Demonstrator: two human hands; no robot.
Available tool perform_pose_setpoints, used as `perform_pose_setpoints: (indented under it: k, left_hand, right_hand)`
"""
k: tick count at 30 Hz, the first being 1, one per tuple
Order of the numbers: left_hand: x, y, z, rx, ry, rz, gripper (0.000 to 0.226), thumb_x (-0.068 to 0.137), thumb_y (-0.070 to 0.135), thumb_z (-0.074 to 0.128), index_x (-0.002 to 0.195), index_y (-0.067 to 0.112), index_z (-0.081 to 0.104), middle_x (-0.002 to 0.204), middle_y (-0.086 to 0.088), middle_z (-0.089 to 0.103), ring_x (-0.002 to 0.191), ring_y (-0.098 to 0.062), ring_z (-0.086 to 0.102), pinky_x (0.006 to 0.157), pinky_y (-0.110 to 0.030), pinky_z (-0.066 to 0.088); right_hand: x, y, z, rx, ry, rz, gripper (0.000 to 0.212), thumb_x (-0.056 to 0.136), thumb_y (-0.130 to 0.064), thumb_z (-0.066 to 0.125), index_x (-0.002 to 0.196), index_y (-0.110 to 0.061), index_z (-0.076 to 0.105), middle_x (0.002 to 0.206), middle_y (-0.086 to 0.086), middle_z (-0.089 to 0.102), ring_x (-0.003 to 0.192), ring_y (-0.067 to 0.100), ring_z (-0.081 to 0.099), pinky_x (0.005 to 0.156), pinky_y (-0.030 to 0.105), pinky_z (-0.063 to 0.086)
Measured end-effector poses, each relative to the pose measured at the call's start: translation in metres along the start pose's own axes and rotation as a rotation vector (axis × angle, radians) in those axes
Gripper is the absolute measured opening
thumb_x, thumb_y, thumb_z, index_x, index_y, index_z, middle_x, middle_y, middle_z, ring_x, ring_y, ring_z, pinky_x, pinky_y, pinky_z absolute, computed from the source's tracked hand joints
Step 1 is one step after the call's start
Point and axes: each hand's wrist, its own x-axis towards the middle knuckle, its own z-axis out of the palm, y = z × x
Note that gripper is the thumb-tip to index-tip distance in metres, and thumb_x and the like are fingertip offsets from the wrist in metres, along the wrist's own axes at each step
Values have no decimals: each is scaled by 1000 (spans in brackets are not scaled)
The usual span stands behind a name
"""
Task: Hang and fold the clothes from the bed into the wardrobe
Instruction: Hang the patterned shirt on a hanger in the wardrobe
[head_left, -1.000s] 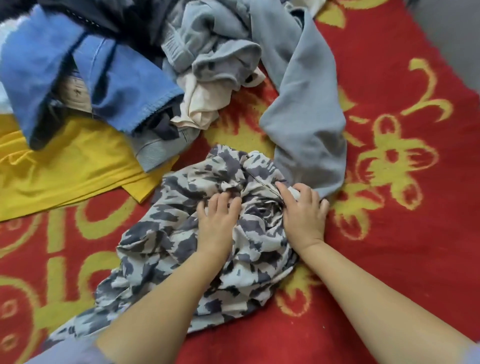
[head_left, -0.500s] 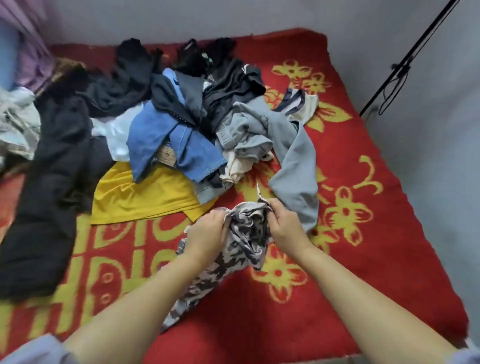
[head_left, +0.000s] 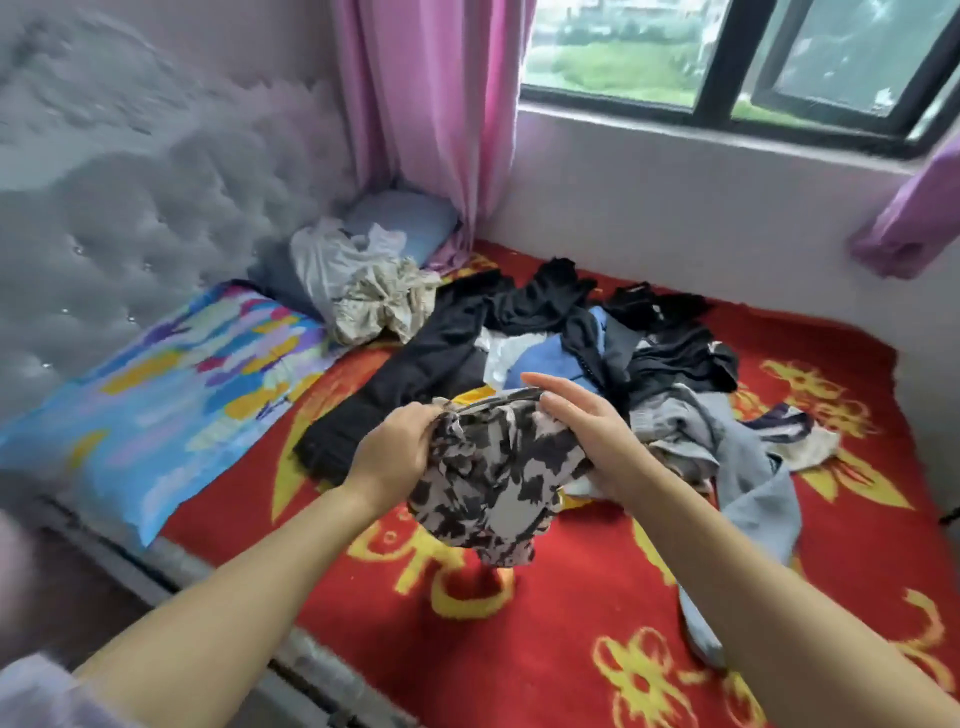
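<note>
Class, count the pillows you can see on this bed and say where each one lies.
2. A multicoloured pillow lies along the padded headboard; a pale blue pillow sits in the corner by the pink curtain, partly under clothes. Others may be hidden.

The camouflage garment (head_left: 493, 467) is thin, matt cloth; the red blanket (head_left: 571, 649) looks fuzzy; the grey headboard (head_left: 130, 208) is tufted, padded fabric.
</note>
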Motion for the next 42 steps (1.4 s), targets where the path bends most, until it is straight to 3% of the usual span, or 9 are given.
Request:
perform_pose_setpoints:
  k: [3, 6, 10, 14, 17, 23, 34, 37, 42]
  left_hand:
    - [-37, -7, -44, -27, 13, -107, 30, 100, 21, 40, 114, 11, 65, 108, -6, 64, 103, -23, 57, 78, -31, 42]
    - [-73, -3, -91, -64, 9, -179, 31, 100, 30, 42, 98, 12, 67, 98, -4, 67, 92, -22, 60, 69, -30, 37]
    - [-123, 12, -152, -388, 107, -263, 42, 95, 59, 34, 74, 32, 57, 85, 4, 67, 76, -10, 60, 66, -27, 39]
    - [-180, 8, -212, -621, 175, -330, 18, 93, 41, 48, 101, 32, 62, 96, 19, 65, 86, 11, 58, 87, -16, 46]
    - [-233, -21, -264, -582, 333, -411, 17, 93, 22, 61, 108, 30, 63, 108, 10, 68, 100, -4, 62, 94, -24, 48]
    - [-350, -82, -384, -515, 588, -734, 38, 92, 44, 56, 78, 10, 65, 77, -8, 70, 77, -26, 66, 76, -32, 52]
    - [-477, -130, -474, -415, 679, -846, 30, 91, 28, 56, 79, 1, 63, 76, -13, 65, 71, -22, 59, 68, -27, 42]
    - [-497, -145, -502, -468, 737, -816, 41, 84, 44, 68, 98, 6, 72, 99, -9, 73, 88, -17, 69, 81, -30, 51]
    - [-521, -161, -563, -696, 989, -727, 34, 96, 31, 50, 89, 5, 70, 84, -13, 73, 63, -14, 68, 48, -17, 50]
  right_hand:
    - [-3, -29, 50, 45, -118, -25, 24, 98, -19, 50, 102, -26, 73, 103, 24, 65, 85, 32, 61, 77, 50, 51]
    - [-11, -57, 108, -24, -208, -102, 22, 99, -13, 49, 96, -18, 70, 75, -1, 67, 65, 14, 62, 57, 28, 52]
    - [-28, -83, 188, -165, -252, -204, 22, 97, -11, 53, 84, -20, 69, 78, -4, 66, 76, 11, 60, 73, 25, 47]
    - [-52, -112, 268, -19, -342, -154, 19, 97, -11, 51, 91, -11, 69, 81, 3, 67, 70, 11, 62, 60, 21, 52]
    - [-71, -136, 334, 64, -485, -96, 22, 97, -12, 46, 91, -12, 67, 79, 6, 65, 61, 10, 64, 56, 23, 53]
    - [-104, -143, 458, -154, -892, -271, 11, 93, -11, 58, 99, -16, 65, 83, -9, 69, 78, 1, 63, 67, 16, 46]
    - [-142, -179, 624, -630, -802, -743, 41, 94, -34, 57, 64, -7, 52, 65, 7, 47, 64, 15, 43, 64, 33, 33]
    - [-131, -198, 660, -548, -905, -748, 43, 93, -42, 56, 64, -9, 56, 66, 7, 49, 66, 19, 45, 67, 34, 36]
    - [-126, -234, 723, -170, -1130, -544, 34, 97, -34, 53, 84, -5, 65, 71, 5, 66, 66, 15, 61, 66, 29, 49]
